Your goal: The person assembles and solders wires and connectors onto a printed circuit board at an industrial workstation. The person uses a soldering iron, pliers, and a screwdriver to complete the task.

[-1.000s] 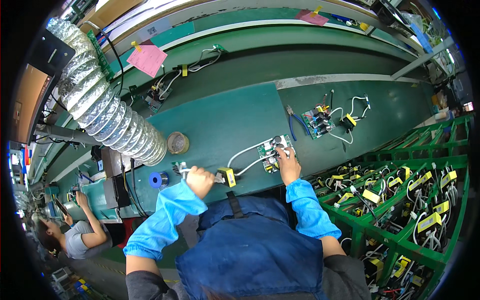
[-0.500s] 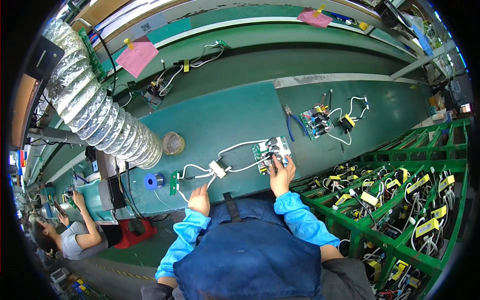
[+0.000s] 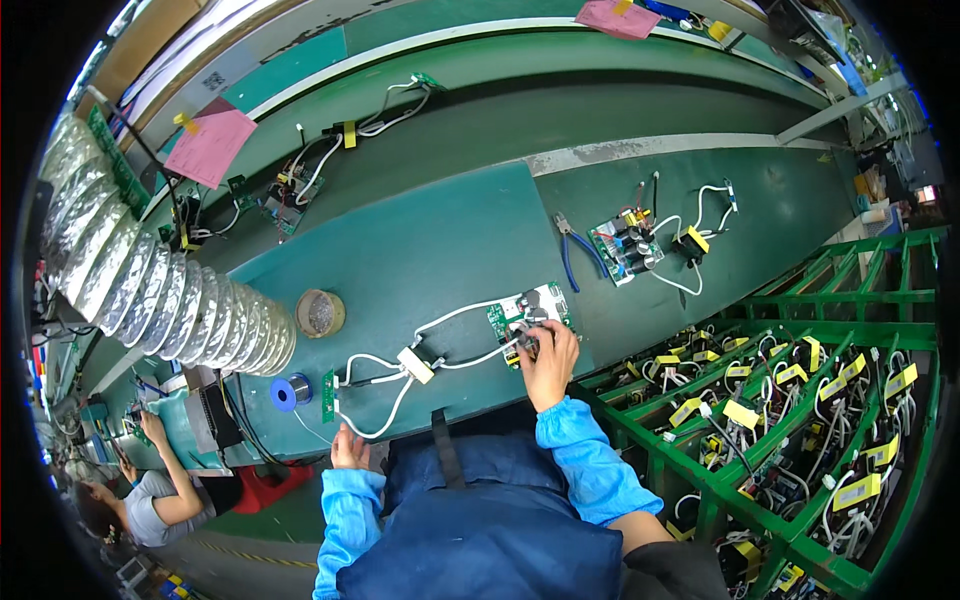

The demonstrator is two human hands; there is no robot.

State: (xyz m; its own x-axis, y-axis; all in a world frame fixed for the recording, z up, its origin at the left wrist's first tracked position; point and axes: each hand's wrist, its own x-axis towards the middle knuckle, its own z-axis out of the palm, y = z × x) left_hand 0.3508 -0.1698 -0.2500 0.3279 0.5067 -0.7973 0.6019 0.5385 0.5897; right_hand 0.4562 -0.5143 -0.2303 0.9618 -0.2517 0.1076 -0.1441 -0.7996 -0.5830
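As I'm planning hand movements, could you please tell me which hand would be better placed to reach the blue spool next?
Probably the left hand: it is closer to the blue spool, while the right hand is farther away, its fingers at the large circuit board.

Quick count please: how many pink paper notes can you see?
2. One pink note is at the upper left; the second pink note is at the picture's top edge, right of centre. Others may be hidden or out of view.
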